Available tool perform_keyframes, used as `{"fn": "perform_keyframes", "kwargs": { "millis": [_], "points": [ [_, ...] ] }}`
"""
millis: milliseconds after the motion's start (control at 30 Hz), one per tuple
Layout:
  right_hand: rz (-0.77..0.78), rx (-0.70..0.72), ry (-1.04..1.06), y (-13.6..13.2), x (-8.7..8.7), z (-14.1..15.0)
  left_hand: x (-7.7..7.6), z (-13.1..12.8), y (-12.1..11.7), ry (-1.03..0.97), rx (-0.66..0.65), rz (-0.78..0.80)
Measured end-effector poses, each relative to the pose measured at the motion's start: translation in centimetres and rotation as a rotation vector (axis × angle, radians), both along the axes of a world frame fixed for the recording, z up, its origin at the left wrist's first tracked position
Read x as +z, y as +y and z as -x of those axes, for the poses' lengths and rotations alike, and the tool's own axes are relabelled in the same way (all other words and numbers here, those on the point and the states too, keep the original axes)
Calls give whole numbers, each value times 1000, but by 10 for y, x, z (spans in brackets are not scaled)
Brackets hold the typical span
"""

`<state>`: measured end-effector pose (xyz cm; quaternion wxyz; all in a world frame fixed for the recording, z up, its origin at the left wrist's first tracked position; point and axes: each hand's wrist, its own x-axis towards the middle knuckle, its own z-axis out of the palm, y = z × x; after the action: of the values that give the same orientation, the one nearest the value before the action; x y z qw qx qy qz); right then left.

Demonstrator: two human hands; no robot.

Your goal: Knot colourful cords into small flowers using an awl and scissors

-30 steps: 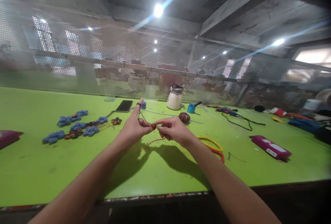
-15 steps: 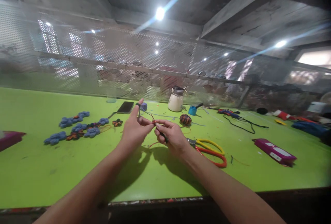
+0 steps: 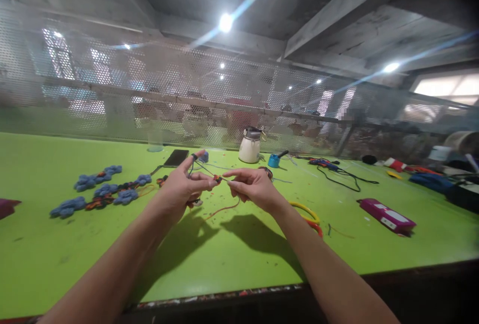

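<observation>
A small red-and-black crochet piece [image 3: 217, 179] is pinched between the thumb and fingers of my left hand [image 3: 183, 181]. Dark yarn [image 3: 204, 166] loops around the raised index finger of that hand and runs down to the piece. My right hand [image 3: 252, 184] closes on a thin crochet hook [image 3: 225, 179] whose tip meets the work; its handle is hidden by the fingers. An orange-red yarn tail [image 3: 224, 208] trails over the table below. Behind my right hand sits a multicoloured yarn ball [image 3: 268, 171], mostly covered.
Blue crochet flowers [image 3: 125, 196] lie at left on the green table [image 3: 232, 264], near a phone [image 3: 175, 158]. A white jug [image 3: 250, 147] and blue pot [image 3: 274, 161] stand behind. Yellow-and-red scissors [image 3: 307, 211] lie by my right forearm; a magenta box [image 3: 387, 215] is farther right.
My hands have drawn slightly apart, and my left index finger leans further over. The crochet piece shows more clearly. The dark handle in my right hand, visible half a second ago, is hidden.
</observation>
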<state>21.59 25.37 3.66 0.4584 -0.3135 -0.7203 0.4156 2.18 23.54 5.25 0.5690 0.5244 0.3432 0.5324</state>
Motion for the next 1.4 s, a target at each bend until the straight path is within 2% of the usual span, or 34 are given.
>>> {"fn": "perform_keyframes", "kwargs": {
  "millis": [233, 633, 833, 1067, 1400],
  "points": [
    [-84, -55, -74, -2, 6, -8, 4, -4, -6, 64, 74, -69],
    [-155, -40, -101, -1, 8, -12, 6, -4, -8, 84, 98, -59],
    [-99, -37, -71, -3, 9, -13, 5, -2, -7, 49, 75, -52],
    [19, 43, -3, -3, 8, -10, 5, -3, -5, 32, 34, -40],
    [55, 61, 16, -2, 4, -9, 3, -2, -5, 17, -3, -55]
  ]
}}
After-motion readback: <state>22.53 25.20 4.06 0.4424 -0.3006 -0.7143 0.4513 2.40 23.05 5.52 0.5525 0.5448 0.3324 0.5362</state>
